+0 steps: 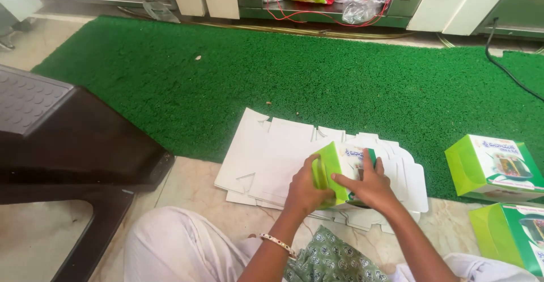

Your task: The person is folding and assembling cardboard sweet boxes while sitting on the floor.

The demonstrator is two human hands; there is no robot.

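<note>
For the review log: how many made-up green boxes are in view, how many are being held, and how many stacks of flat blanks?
Green boxes set on the floor: 2, box at the mat's edge and box at the frame's corner
Green box in hands: 1
Stack of flat white blanks: 1
Total: 4

Single head view, looking steeply down, close over lap and floor (green mat [340,83] beyond).

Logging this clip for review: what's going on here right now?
A person sitting on the floor holds a small green carton between both hands, the left hand on its left end and the right hand across its front. Under it lies a pile of flat white carton blanks, partly on the green mat. Two folded green cartons sit to the right, and a dark plastic chair stands to the left.
</note>
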